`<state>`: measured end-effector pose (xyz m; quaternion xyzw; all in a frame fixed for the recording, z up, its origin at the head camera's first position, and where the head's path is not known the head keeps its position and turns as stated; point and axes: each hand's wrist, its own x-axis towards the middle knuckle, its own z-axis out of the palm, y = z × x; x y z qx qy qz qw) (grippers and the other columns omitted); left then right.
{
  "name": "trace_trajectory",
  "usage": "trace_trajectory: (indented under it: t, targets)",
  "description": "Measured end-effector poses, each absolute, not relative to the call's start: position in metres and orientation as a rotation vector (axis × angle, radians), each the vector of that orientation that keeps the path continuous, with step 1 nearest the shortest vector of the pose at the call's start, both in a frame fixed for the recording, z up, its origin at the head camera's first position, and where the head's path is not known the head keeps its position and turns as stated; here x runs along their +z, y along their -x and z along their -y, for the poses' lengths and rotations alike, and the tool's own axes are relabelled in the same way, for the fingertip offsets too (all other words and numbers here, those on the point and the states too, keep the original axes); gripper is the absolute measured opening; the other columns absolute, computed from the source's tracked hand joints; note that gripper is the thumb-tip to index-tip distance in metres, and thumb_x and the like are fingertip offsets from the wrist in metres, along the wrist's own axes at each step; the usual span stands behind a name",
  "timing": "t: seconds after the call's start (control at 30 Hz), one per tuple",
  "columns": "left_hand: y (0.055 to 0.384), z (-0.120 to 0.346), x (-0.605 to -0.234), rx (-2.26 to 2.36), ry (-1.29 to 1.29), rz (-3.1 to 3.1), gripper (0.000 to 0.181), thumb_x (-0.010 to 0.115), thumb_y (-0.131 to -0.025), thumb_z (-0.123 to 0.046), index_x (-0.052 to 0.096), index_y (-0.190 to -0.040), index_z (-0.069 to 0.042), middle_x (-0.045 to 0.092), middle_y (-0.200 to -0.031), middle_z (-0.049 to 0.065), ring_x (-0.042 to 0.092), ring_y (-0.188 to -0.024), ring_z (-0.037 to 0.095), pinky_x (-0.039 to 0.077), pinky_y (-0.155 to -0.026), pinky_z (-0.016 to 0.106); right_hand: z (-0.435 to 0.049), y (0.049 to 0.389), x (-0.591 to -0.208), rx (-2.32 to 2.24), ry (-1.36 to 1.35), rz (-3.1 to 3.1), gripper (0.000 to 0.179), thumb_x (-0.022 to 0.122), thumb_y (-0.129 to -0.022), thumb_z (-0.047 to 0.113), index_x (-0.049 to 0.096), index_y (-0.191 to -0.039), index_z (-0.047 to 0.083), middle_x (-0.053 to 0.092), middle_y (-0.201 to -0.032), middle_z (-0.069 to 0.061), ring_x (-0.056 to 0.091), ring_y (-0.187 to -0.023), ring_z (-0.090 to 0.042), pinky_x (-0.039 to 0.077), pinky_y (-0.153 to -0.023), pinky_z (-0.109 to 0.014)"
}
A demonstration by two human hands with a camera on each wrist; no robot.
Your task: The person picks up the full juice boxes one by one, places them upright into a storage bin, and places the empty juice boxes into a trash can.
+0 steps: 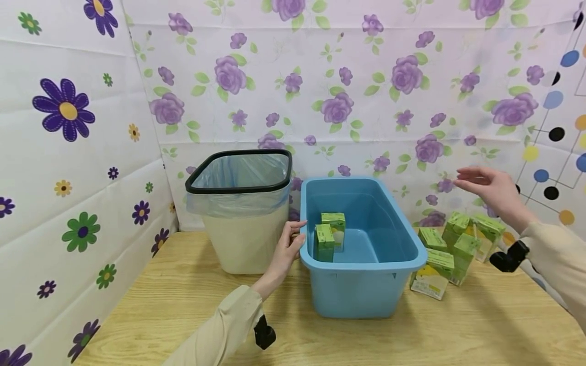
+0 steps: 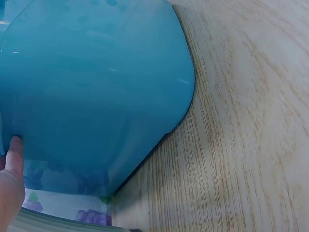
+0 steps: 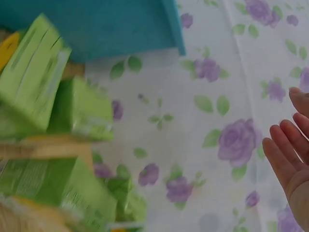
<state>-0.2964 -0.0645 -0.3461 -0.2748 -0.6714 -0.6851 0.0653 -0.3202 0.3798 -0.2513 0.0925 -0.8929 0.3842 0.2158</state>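
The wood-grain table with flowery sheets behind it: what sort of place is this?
Probably a makeshift indoor work corner: creased floral sheets form a backdrop behind a wood-grain table, where a blue plastic tub sits. What lies beyond isn't visible.

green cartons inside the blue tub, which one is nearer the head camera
The front-left carton: it stands lower in the head view and partly hides the other carton, which sits behind it, slightly right.

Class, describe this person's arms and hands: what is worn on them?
The loose beige fabric left sleeve and matching right sleeve reach the wrists, where a small black angular device and a similar one sit. The left hand and right hand wear no gloves.
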Motion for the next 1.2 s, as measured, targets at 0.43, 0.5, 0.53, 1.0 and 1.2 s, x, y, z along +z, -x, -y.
trace_trajectory:
  t: [0.43,0.5,0.53,1.0,1.2]
  targets:
    - [0.296,0.065,-0.346,-2.048,0.827,2.032,0.036,0.042,-0.095,-0.011,0.037,-0.126,0.004,0.043,-0.109,0.018,0.042,-0.082,0.014,0.038,-0.062,0.027,-0.432,0.319,-0.311,0.942,-0.087,2.499,0.061,0.057,-0.089,0.035,0.039,-0.129,-0.009,0.043,-0.119,-0.027,0.045,-0.095,-0.018,0.041,-0.075,-0.029]
    - [0.296,0.065,-0.346,-2.049,0.823,2.033,0.035,0.042,-0.095,-0.011,0.038,-0.126,0.003,0.044,-0.109,0.016,0.042,-0.083,0.015,0.038,-0.063,0.029,-0.438,0.32,-0.318,0.928,-0.052,2.515,0.063,0.056,-0.09,0.035,0.038,-0.129,-0.011,0.041,-0.121,-0.031,0.043,-0.101,-0.034,0.039,-0.079,-0.044]
    - [0.296,0.065,-0.346,-2.049,0.822,2.033,0.035,0.042,-0.095,-0.011,0.038,-0.126,0.003,0.044,-0.11,0.016,0.043,-0.084,0.015,0.039,-0.064,0.029,-0.441,0.321,-0.321,0.934,-0.045,2.52,0.063,0.055,-0.09,0.034,0.037,-0.128,-0.013,0.04,-0.121,-0.034,0.04,-0.104,-0.042,0.037,-0.08,-0.051]
    - [0.295,0.067,-0.348,-2.083,0.849,2.017,0.036,0.041,-0.095,-0.011,0.036,-0.128,0.004,0.04,-0.109,0.019,0.04,-0.075,0.012,0.034,-0.056,0.021,-0.463,0.325,-0.363,0.878,0.072,2.608,0.07,0.048,-0.094,0.03,0.018,-0.129,-0.022,0.021,-0.124,-0.045,0.023,-0.109,-0.06,0.026,-0.082,-0.065]
    - [0.296,0.066,-0.347,-2.074,0.854,2.019,0.037,0.04,-0.095,-0.011,0.035,-0.128,0.004,0.041,-0.11,0.015,0.041,-0.078,0.013,0.036,-0.058,0.024,-0.524,0.367,-0.413,0.887,0.142,2.642,0.088,0.049,-0.09,0.045,0.007,-0.133,-0.019,0.015,-0.13,-0.043,0.023,-0.108,-0.059,0.033,-0.072,-0.063]
